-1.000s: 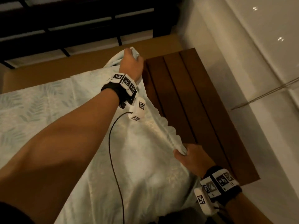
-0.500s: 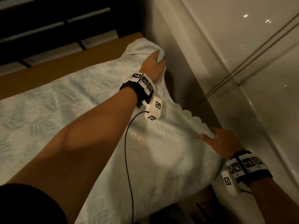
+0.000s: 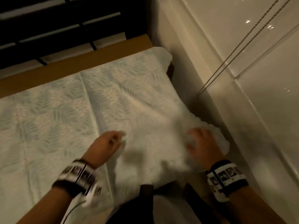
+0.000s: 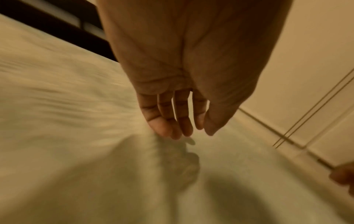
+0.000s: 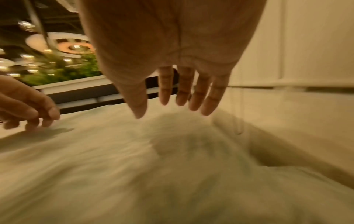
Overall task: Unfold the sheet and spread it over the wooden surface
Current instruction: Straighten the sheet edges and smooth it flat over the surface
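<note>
We record one sheet (image 3: pixel 90 101), pale thin fabric printed with fern leaves, scalloped at its right edge, lying creased across the surface beside the glossy white wall (image 3: pixel 242 46). The left hand (image 3: pixel 106 144) hangs above it, fingers (image 4: pixel 164 121) loose, gripping nothing. The right hand (image 3: pixel 202 146) has its fingers (image 5: pixel 184 91) spread straight over the rumpled corner, holding nothing.

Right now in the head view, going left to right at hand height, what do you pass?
Leaf-print sheet → left hand → right hand → frilled sheet edge → hanging cords → glossy white panel.
</note>
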`<action>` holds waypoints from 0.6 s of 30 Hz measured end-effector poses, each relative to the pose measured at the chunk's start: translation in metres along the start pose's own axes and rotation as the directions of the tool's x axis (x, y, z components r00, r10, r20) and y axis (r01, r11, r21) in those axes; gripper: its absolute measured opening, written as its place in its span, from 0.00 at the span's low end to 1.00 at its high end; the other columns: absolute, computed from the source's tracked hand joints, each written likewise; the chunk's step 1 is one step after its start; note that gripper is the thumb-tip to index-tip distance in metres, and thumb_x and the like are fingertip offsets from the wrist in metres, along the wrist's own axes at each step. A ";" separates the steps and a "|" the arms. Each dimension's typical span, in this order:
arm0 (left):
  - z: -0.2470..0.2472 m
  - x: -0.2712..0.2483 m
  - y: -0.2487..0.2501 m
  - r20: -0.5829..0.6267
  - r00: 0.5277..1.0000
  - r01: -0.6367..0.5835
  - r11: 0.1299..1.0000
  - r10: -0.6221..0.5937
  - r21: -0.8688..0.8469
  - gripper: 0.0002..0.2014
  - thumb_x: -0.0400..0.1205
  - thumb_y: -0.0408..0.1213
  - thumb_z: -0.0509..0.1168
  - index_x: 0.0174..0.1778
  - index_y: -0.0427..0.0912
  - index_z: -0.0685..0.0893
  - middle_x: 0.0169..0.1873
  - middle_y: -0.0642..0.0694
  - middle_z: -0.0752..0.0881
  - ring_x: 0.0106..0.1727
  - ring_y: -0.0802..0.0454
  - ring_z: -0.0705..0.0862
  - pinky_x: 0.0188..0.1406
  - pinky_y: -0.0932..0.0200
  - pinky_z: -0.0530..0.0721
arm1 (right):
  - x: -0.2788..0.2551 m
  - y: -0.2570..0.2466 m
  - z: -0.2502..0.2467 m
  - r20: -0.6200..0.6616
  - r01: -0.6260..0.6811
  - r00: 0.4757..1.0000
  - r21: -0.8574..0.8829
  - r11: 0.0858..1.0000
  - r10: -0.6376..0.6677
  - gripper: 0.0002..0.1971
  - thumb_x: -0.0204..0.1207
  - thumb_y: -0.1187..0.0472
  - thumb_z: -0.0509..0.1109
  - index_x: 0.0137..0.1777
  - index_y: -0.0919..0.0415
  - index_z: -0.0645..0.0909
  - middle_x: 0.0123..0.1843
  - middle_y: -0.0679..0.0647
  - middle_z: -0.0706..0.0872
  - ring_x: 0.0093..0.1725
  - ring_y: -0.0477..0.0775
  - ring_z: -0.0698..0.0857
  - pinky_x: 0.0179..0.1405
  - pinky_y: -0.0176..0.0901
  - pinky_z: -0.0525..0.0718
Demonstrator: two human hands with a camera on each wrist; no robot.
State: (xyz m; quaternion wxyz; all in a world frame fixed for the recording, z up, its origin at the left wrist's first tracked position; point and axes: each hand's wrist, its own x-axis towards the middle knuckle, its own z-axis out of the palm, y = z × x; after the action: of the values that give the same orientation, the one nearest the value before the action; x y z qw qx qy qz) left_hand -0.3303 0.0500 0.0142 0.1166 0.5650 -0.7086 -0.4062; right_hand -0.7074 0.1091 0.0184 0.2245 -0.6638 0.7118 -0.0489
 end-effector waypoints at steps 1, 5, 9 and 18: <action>-0.002 -0.033 -0.023 -0.018 1.000 0.023 0.997 -0.022 0.078 0.14 0.76 0.59 0.65 0.55 0.61 0.83 0.49 0.57 0.86 0.44 0.59 0.86 0.49 0.54 0.85 | -0.010 -0.017 0.011 0.127 0.078 0.988 0.045 0.996 -0.083 0.23 0.73 0.46 0.71 0.67 0.53 0.78 0.65 0.55 0.78 0.62 0.61 0.76 0.63 0.58 0.78; 0.006 -0.144 -0.078 0.074 0.992 0.067 0.920 -0.104 0.386 0.31 0.69 0.68 0.67 0.63 0.52 0.80 0.54 0.53 0.78 0.50 0.52 0.81 0.53 0.54 0.83 | -0.040 -0.061 0.064 0.421 0.375 0.840 0.007 0.927 -0.343 0.28 0.70 0.36 0.68 0.69 0.45 0.74 0.66 0.48 0.76 0.62 0.55 0.74 0.63 0.52 0.78; 0.027 -0.193 -0.102 0.067 0.994 0.044 0.903 -0.080 0.428 0.31 0.67 0.63 0.68 0.61 0.49 0.81 0.59 0.48 0.79 0.50 0.44 0.79 0.50 0.50 0.85 | -0.038 -0.069 0.083 0.386 0.418 0.843 -0.033 0.908 -0.374 0.25 0.71 0.34 0.63 0.60 0.50 0.82 0.57 0.51 0.83 0.53 0.58 0.79 0.54 0.53 0.81; 0.048 -0.202 -0.107 0.006 0.988 -0.146 0.924 0.154 0.353 0.07 0.82 0.48 0.62 0.45 0.53 0.84 0.45 0.56 0.82 0.44 0.51 0.81 0.46 0.58 0.77 | -0.031 -0.046 0.065 0.426 0.275 0.877 -0.068 0.959 -0.221 0.11 0.79 0.48 0.67 0.45 0.55 0.84 0.46 0.49 0.83 0.47 0.52 0.77 0.50 0.49 0.77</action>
State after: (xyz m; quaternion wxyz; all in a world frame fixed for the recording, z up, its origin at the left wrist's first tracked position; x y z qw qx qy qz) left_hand -0.2177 0.2491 -0.0329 0.0522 0.5252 -0.8097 -0.2564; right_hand -0.6397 0.1489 -0.0152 0.3196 -0.7576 0.5585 0.1095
